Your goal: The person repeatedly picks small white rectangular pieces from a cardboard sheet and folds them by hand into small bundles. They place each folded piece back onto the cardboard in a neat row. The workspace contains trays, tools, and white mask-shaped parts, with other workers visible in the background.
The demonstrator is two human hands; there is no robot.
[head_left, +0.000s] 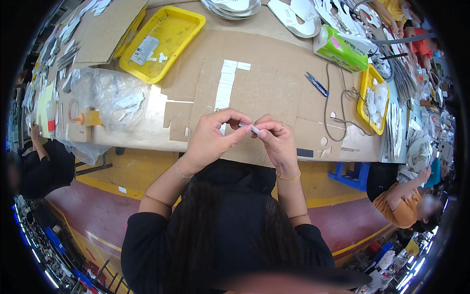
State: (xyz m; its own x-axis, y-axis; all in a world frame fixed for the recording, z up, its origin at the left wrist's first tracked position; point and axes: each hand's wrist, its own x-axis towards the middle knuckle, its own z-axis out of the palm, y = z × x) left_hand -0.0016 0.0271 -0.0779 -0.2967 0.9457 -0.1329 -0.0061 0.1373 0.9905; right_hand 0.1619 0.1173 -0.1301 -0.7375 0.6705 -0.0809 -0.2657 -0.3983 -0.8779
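Above the front edge of the cardboard-covered table, my left hand [210, 134] and my right hand [279, 142] meet fingertip to fingertip. Between them they pinch a small white strip [254, 129], perhaps a fabric label; its ends are partly hidden by my fingers. Just beyond my hands, a column of similar white labels [225, 83] lies side by side on the cardboard [274, 93], with a short row branching right at its far end. My left hand partly covers the near end of that column.
Blue-handled thread snips [317, 84] and a looped grey cord [329, 115] lie to the right. A yellow tray [171, 36] holds labels at the far left, near a clear plastic bag [105, 90]. Beyond the snips stand a green tissue pack [340, 49] and a smaller yellow tray [363, 105].
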